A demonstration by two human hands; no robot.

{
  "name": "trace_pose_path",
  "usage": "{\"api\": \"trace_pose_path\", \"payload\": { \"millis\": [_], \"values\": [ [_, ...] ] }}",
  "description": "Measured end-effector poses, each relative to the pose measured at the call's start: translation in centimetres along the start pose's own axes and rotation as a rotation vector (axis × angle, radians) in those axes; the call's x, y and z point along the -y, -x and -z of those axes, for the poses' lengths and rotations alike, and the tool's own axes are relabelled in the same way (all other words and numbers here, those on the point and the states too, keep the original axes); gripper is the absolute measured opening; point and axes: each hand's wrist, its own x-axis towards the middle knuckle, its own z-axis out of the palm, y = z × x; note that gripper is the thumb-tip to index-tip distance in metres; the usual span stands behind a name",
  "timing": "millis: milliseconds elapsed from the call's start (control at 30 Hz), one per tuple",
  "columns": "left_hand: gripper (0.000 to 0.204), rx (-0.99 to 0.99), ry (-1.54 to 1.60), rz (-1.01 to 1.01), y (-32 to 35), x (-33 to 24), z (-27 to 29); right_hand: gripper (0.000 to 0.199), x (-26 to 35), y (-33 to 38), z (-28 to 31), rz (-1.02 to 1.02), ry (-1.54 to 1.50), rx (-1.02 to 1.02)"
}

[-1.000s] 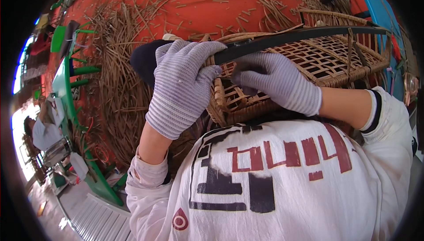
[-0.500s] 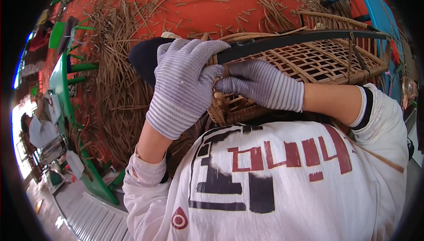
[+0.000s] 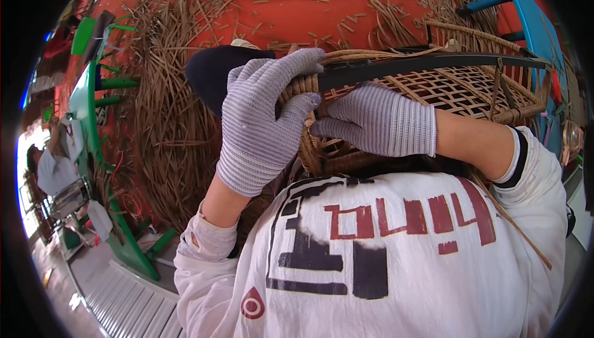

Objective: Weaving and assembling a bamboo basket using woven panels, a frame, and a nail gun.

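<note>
A woven cane basket [image 3: 445, 93] lies in front of my chest, with a dark, flat curved band [image 3: 402, 69] running along its near top side. Tan cane strip is wound around the band's left end, making a wrapped section [image 3: 299, 88]. My left hand [image 3: 257, 124], in a grey-and-white striped glove, grips this section, thumb below and fingers over the top. Just right of it, my gloved right hand [image 3: 383, 118] reaches under the band, fingers bent together by the winding. What its fingertips hold is hidden. A thin cane strip [image 3: 513, 229] trails over my right side.
Heaps of dry brown strips [image 3: 173, 109] cover the red floor [image 3: 278, 16] at left, with cut scraps scattered beyond. A green table [image 3: 124, 239] stands at left, a blue one [image 3: 532, 22] at right. Another person [image 3: 55, 168] is far left. Dark-clad knee [image 3: 216, 72] sits behind my left hand.
Both hands have shifted slightly right, and the band sits a little lower in view. More of the wrapped section shows between my left thumb and fingers, which have spread apart somewhat.
</note>
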Motion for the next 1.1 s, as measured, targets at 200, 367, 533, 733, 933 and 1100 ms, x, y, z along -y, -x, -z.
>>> {"api": "trace_pose_path", "payload": {
  "millis": [200,367,533,733,933,1100],
  "values": [
    [0.044,-0.098,0.096,0.008,0.6,0.5,-0.2,0.043,1.3,0.5,1.3,-0.253,-0.162,0.167],
    [0.038,-0.155,0.049,0.076,1.5,0.8,-0.4,0.049,1.8,0.1,2.0,-0.323,-0.237,0.235],
    [0.031,-0.160,-0.144,-0.015,1.0,0.0,-0.2,0.050,1.0,0.6,0.8,-0.295,-0.212,0.156],
    [0.033,-0.105,-0.080,-0.005,1.2,0.1,-0.2,0.050,1.8,0.6,1.4,-0.325,-0.405,0.193],
    [0.048,-0.154,-0.166,-0.112,1.2,-0.2,-1.2,0.031,1.9,1.1,2.1,-0.239,-0.619,0.154],
    [0.043,-0.196,-0.227,-0.156,0.3,0.2,-1.4,0.023,2.5,0.6,2.5,-0.483,-0.974,0.155]
  ]
}}
